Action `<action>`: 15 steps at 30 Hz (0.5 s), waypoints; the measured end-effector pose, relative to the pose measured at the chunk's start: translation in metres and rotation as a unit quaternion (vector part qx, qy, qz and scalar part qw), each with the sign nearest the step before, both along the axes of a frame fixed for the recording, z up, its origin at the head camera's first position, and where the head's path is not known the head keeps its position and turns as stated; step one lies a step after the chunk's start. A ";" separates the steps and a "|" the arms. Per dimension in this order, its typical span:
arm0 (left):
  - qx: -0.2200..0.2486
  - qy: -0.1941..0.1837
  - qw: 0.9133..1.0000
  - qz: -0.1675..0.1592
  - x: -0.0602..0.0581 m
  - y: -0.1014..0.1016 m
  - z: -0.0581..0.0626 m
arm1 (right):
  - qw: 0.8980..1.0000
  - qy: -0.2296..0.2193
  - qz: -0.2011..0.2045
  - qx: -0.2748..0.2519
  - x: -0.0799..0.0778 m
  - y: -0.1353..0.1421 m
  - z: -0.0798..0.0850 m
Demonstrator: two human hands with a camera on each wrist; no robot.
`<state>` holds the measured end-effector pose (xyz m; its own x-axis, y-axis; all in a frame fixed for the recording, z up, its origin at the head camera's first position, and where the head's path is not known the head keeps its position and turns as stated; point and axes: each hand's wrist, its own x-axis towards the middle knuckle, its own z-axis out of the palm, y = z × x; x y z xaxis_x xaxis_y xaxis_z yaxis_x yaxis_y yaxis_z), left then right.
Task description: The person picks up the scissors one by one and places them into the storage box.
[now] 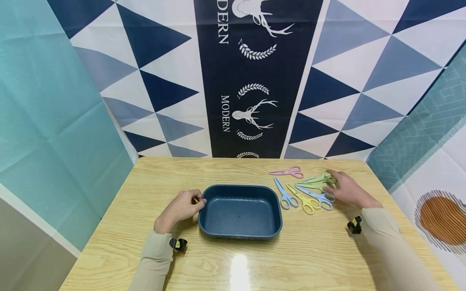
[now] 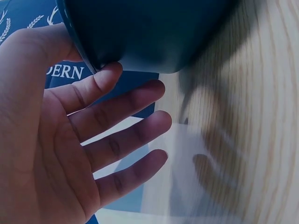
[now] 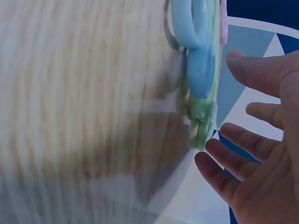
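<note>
My left hand [image 1: 185,205] pinches the left rim of a dark blue plastic bin [image 1: 240,236] between thumb and index finger. In the left wrist view, the other fingers [image 2: 126,133] spread out below the bin wall [image 2: 145,37]. At the right, my right hand [image 1: 348,189] hovers with loosely bent fingers right at the handles of two green scissors [image 1: 316,178]. The right wrist view has its fingers apart, with nothing between them, beside the green handles [image 3: 201,112]. Just left of that hand lie blue scissors [image 1: 322,197], overlapping the green ones in this view.
Yellow scissors [image 1: 303,199] and a second blue pair [image 1: 282,190] lie between the bin and the pile. Pink scissors [image 1: 289,172] are farther back. A patterned cloth [image 1: 174,93] hangs behind the wooden table [image 1: 291,262]. The bin's inside shows only its bare floor.
</note>
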<state>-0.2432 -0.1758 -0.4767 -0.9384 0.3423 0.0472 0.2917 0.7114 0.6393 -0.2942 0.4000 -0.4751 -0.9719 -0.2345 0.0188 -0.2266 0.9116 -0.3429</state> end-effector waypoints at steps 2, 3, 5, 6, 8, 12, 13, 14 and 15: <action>0.001 0.003 1.000 -0.001 -0.001 0.000 -0.001 | 1.000 -0.002 -0.002 -0.004 0.000 0.000 -0.001; 0.001 0.005 1.000 -0.002 -0.001 0.000 -0.001 | 1.000 -0.004 -0.003 -0.006 0.001 -0.001 -0.002; 0.003 0.008 1.000 -0.004 -0.001 -0.001 -0.002 | 1.000 -0.006 -0.005 -0.011 0.001 -0.001 -0.003; 0.005 0.010 1.000 -0.004 -0.002 -0.001 -0.002 | 1.000 -0.007 -0.005 -0.013 0.001 -0.001 -0.003; 0.010 0.011 1.000 -0.007 -0.002 -0.001 -0.003 | 1.000 -0.005 -0.002 -0.018 0.001 0.000 -0.005; 0.021 0.007 1.000 -0.010 -0.002 -0.001 -0.002 | 1.000 0.004 0.006 -0.028 0.002 0.003 -0.009; 0.023 0.004 1.000 -0.010 -0.002 -0.001 -0.002 | 0.999 0.007 0.007 -0.031 0.002 0.003 -0.011; 0.024 0.003 1.000 -0.010 -0.002 -0.001 -0.002 | 0.999 0.010 0.009 -0.032 0.002 0.003 -0.011; 0.024 0.002 1.000 -0.010 -0.002 -0.001 -0.002 | 0.999 0.013 0.010 -0.033 0.003 0.002 -0.011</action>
<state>-0.2448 -0.1764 -0.4783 -0.9312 0.3582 0.0681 0.3083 0.6736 0.6717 -0.2915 0.4022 -0.4859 -0.9661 -0.2509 0.0608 -0.2541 0.8827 -0.3953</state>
